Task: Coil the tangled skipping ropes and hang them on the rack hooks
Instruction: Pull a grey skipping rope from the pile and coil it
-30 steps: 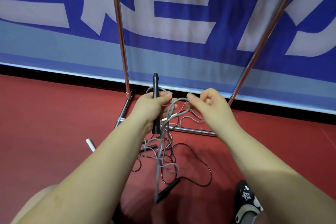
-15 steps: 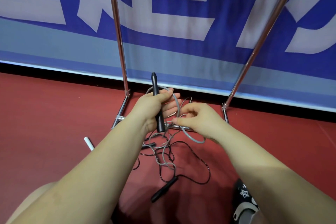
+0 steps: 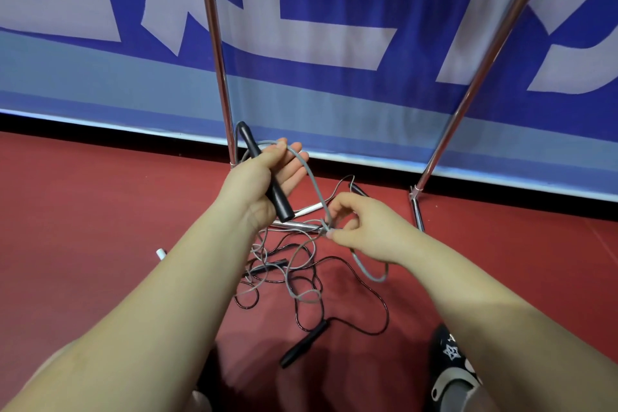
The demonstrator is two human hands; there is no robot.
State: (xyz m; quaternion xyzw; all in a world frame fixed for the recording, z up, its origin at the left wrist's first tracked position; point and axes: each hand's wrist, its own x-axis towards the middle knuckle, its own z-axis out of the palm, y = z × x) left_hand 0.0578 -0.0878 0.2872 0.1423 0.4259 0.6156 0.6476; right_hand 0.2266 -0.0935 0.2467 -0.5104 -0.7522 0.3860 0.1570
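The left hand (image 3: pixel 257 177) holds a black handle (image 3: pixel 267 177) across the palm, the thumb laid over it and the fingers (image 3: pixel 294 165) only loosely bent, almost straight, so the handle leans with its narrow tip up toward the rack and its thick end down by the wrist; a grey rope (image 3: pixel 312 184) loops over those fingers and runs down to the right hand (image 3: pixel 366 227), which pinches the cord between thumb and forefinger at a small bunch of strands, the other fingers curled in; below that pinch the grey rope hangs in a slack bend beside the right wrist; under both forearms the tangle of ropes (image 3: pixel 294 278) lies on the red floor (image 3: pixel 83 211), thin black cord and grey cord crossing one another, with a second black handle (image 3: pixel 304 343) lying apart at the near edge of the heap and a white handle (image 3: pixel 161 253) peeping out beside the left forearm; the metal rack (image 3: pixel 217 60) stands just behind the hands, its two poles rising out of view before a blue banner (image 3: pixel 334 10); a dark shoe (image 3: pixel 449 365) shows at the lower right
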